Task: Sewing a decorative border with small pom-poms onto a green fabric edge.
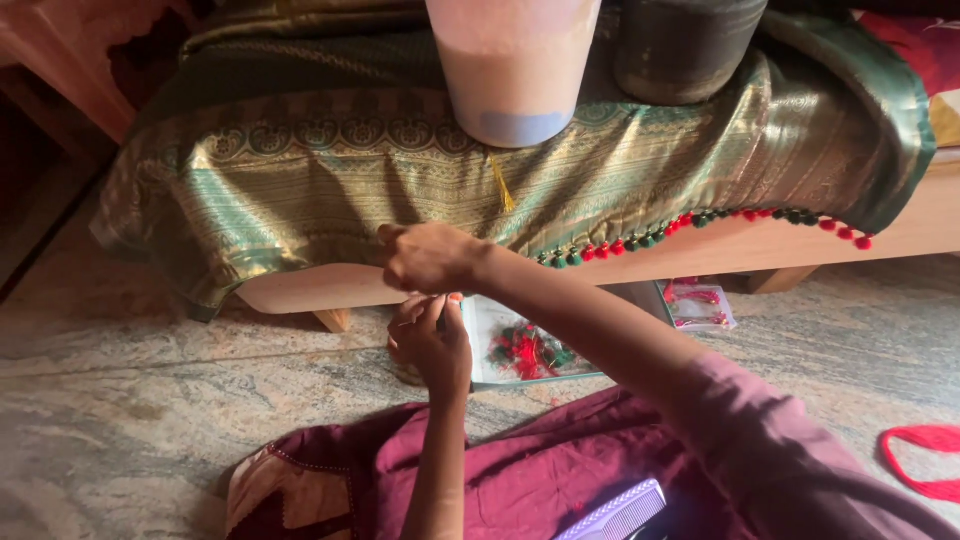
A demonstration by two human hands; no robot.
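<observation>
Pinching at the sari (330, 170) hem, the right hand (428, 256) has its fingers bunched together on the cloth edge where it hangs over the bench (900, 225), tho what exactly sits between the fingertips is too small to tell. Just below, the left hand (430, 340) is closed round a thin dark tool (442, 316), prob a needle or hook, tip pointing up toward the hem; fingers curled tight on it. Both hands nearly touch, so a slip of that tip could jab the right hand, w/ the forearm crossing over and hiding part of the work. Outward from there: a tray (490, 335) on the floor beside the left hand holds red and green thread bits, and a packet (700, 306) of more lies near it under the bench. Red and green pom-poms (700, 218) already run along the hem to the right; the left stretch is bare. On top of the sari stand a pale tub (512, 70) and a dark pot (685, 45), prob as weights. Tugging hard on the hem could drag the cloth and tip them off, esp the tub near the edge. A loose red cord (925, 465) lies on the floor far right, well apart; it could snag a foot.
</observation>
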